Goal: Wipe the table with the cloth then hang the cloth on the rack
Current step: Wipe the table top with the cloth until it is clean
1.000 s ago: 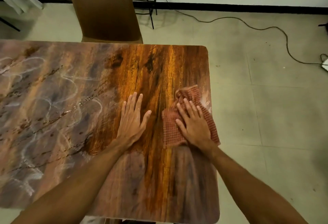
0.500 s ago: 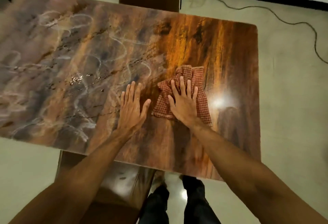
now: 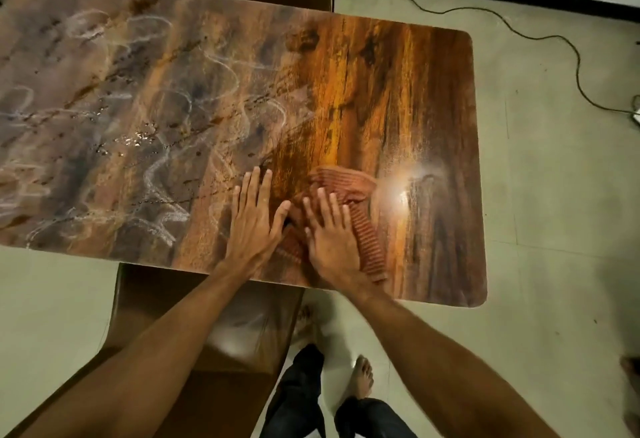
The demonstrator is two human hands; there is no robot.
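since half a second ago the right hand [image 3: 332, 236] has slid the cloth [image 3: 369, 247] leftward and toward the near edge, closing the gap to the left hand [image 3: 254, 222] — the left thumb now sits at the cloth's left border, touching it or nearly so. the cloth is smeared with motion blur.

the right hand lies flat on the cloth, fingers straight and spread, pressing it down rather than gripping it. the left hand is also flat and spread, palm on the bare surface [image 3: 398, 91], holding nothing.

the cloth lies on the right part of the surface near its front edge, its long axis running from that edge away from the person, bunched at the far end.

what the next stroke turns on: the pale chalky marks [image 3: 156, 167] lie to the left of the cloth, well apart from it, and the left hand sits directly between the two. the right side looks already wiped, so most of the wiping seems left to do. the likely need is for the left hand to lift or shift aside so the right hand can carry the cloth leftward. a chair [image 3: 207, 351] stands under the near edge.
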